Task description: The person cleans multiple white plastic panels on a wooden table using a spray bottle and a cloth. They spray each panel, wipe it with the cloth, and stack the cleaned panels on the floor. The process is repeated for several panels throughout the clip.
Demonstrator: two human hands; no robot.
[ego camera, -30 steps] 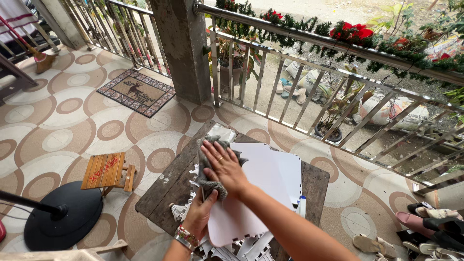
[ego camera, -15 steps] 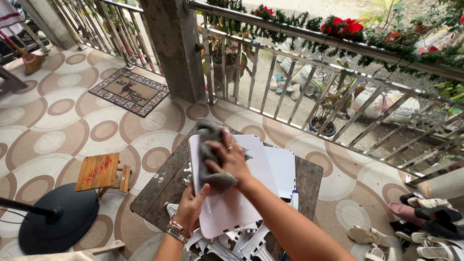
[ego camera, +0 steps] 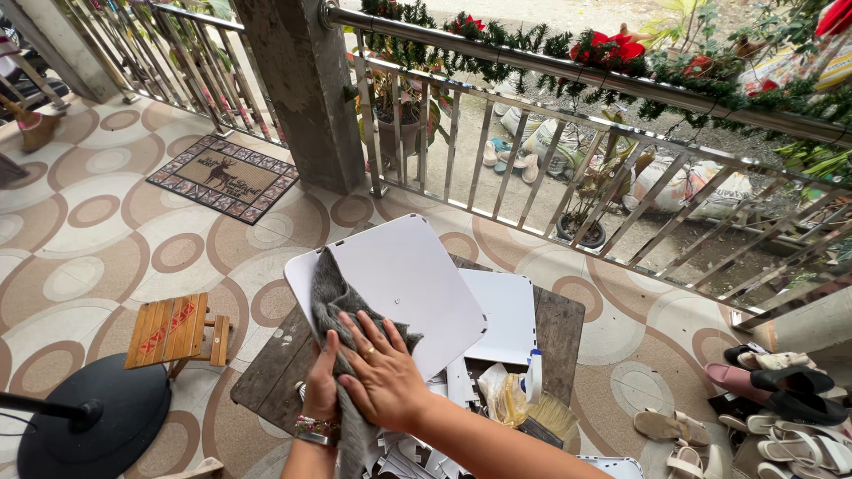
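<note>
From the head view, the right hand (ego camera: 383, 377) lies flat, fingers spread, pressing a fuzzy grey rag (ego camera: 335, 306) onto a smooth white plastic panel (ego camera: 404, 284) with rounded corners, tilted above the weathered wooden table (ego camera: 559, 328). The left hand (ego camera: 321, 388) is closed around the panel's lower edge, apparently steadying it for wiping.

Fuzzy grey cloth (ego camera: 333, 302) lying soft against a smooth matt white plastic panel (ego camera: 404, 284), weathered rough wooden table (ego camera: 275, 359) showing beneath, shiny metal railing (ego camera: 550, 66) gleaming behind.
</note>
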